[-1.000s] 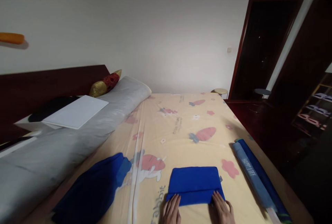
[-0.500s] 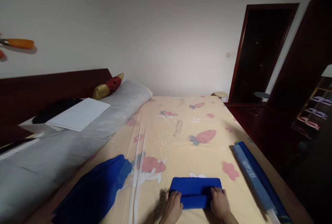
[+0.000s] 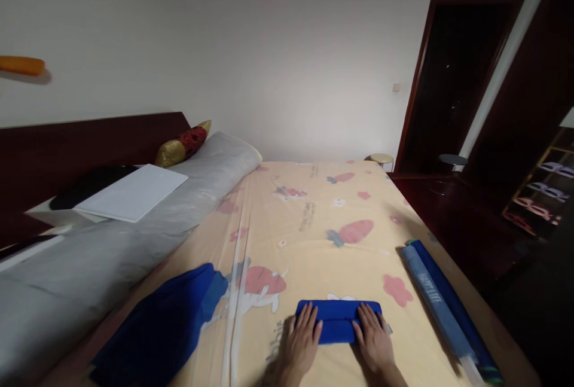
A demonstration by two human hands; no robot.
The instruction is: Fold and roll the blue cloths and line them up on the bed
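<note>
A bright blue cloth, folded into a flat rectangle with a seam across its middle, lies on the bed near me. My left hand rests flat on its left end, fingers stretched forward. On the right end lies my right hand, also flat with its fingers extended. Neither hand grips the cloth. To the left is a second blue cloth, loosely spread and rumpled. Two rolled or folded pieces, a lighter blue one with lettering and a darker blue one, lie side by side to the right.
The bed's yellow patterned sheet runs under everything. A long grey bundle lies along the headboard, with a white flat board on it. Stools and a shoe rack stand beyond the bed.
My fingers were curled at the folded cloth's ends and now lie flat on top of it. The cloth looks shallower from front to back. The view has shifted slightly.
</note>
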